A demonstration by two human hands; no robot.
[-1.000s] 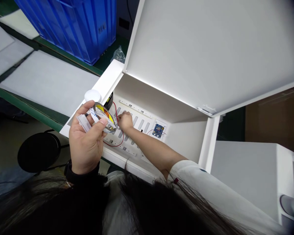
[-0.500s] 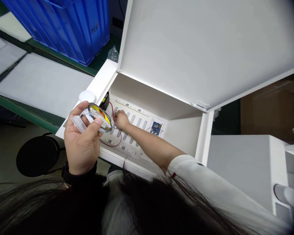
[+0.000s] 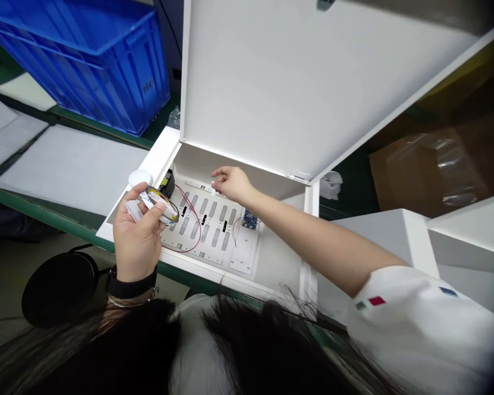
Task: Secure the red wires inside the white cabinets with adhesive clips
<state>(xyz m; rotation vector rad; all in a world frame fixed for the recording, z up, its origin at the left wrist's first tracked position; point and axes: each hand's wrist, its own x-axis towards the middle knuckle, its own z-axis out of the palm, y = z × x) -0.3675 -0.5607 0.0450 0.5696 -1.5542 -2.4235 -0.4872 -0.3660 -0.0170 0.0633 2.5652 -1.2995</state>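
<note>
In my left hand (image 3: 135, 241), closed at the left of the white box (image 3: 148, 164), is a ring-shaped roll (image 3: 170, 211), apparently of tape, with white and yellow parts. Small white pieces (image 3: 135, 209) are tucked between the same fingers. My right hand (image 3: 234, 184) pinches a small white piece (image 3: 214, 187) over the far side of the slotted white plate (image 3: 193, 219) inside the box. Red wires (image 3: 200, 230) loop across this plate from a black and yellow component (image 3: 167, 184). A blue circuit board (image 3: 250, 219) sits to the right, partly behind my right forearm.
The box's large white lid (image 3: 280, 82) stands raised at the back. A blue crate (image 3: 119, 82) and white panels (image 3: 69, 170) occupy the green bench on the left. Cardboard (image 3: 415, 170) lies at the right, and a black round stool (image 3: 60, 288) stands below the bench.
My right hand has risen from the left part of the slotted plate and moved right, toward its far edge. The left hand still holds the roll. The view has shifted.
</note>
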